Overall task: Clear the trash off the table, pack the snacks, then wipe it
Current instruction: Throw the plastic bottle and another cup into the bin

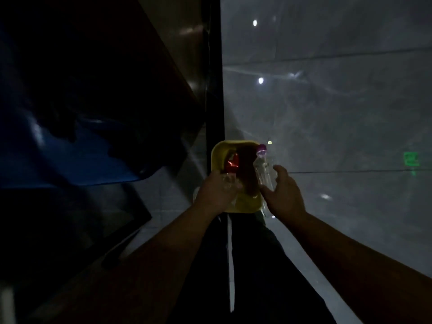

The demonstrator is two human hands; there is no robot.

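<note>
The scene is dark. A yellow tray [247,202] is held out in front of me, low in the middle of the view. My left hand [216,190] grips its left side, with clear crumpled plastic [228,182] under the fingers. A red shiny wrapper [231,163] lies in the tray. My right hand [282,192] is curled around a clear empty plastic bottle [265,170] with a purple cap, which stands at the tray's right edge.
A blue bin lid [77,157] is open at the left, over a dark container [70,225]. A black vertical frame [214,90] divides the view. A grey glossy tiled floor [339,113] with light reflections spreads to the right.
</note>
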